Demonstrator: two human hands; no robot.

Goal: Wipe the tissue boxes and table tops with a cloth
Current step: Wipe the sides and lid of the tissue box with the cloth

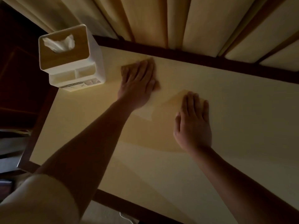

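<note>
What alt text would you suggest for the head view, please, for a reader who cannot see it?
A person's left hand presses a brown cloth flat on a cream table top, while the right hand rests flat nearby. A white tissue box with a wooden lid stands at the far left corner, before beige curtains.

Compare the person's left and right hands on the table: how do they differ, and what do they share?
The left hand presses a cloth; the right hand rests on bare table top. The left hand reaches farther, nearer the tissue box; the right hand lies closer to the person. Both lie flat, fingers straight.
</note>
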